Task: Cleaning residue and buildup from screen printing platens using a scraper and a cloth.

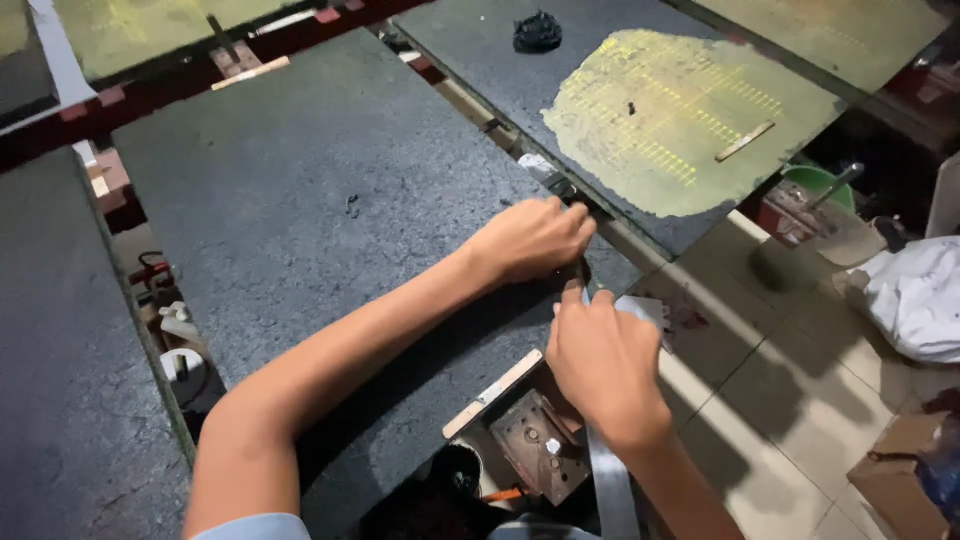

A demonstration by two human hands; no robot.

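Nearest me, at the bottom edge, a dark rounded object (455, 470) and a rusty square metal block with a pale bolt in its middle (540, 447) sit below the slab edge; what they belong to is cut off. A long grey metal strip (610, 480) runs up from the bottom edge under my right hand (603, 362), and my palm hides how it ends. My right grip is curled over it, index finger pointing up toward the corner; how tightly it clamps I cannot tell. A flat pale wooden stick (494, 392) lies at the slab's near edge, just left of that hand.

My left hand (530, 238) is closed in a loose fist at the right corner of the large dark grey speckled stone slab (300, 200), the desk I work on. Whatever the fingers pinch there is hidden beneath the knuckles.

Beyond the gap lies a second dark slab with a broad yellowish-green patch (670, 120), a small wooden stick (744, 141) on it and a black crumpled lump (537, 32) farther back. To the right, beige floor tiles (770, 400), a crumpled white cloth (915, 295) and a green tub (820, 180), partly hidden.
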